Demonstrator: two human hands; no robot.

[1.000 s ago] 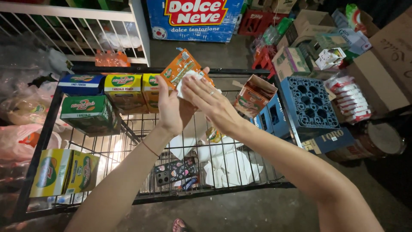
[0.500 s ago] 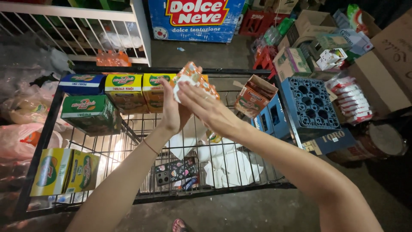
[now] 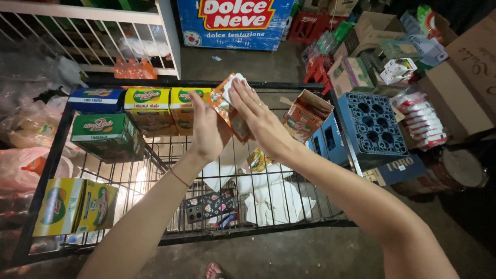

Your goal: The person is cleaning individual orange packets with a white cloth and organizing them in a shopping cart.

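I'm holding an orange snack packet flat between both palms, above the wire rack. My left hand is backing it and my right hand is pressing on its front. The fingers on both are stretched out, not curled, so this grip is friction only.

Risks:
- The packet looks crinkly and slick. If I'm easing pressure, it's probably sliding down through the rack gaps onto the white cloth or the phone below.
- The open carton is standing tilted just beside my right wrist, so an elbow swing is likely knocking it.
- The juice cartons at left are stacked near my left forearm.
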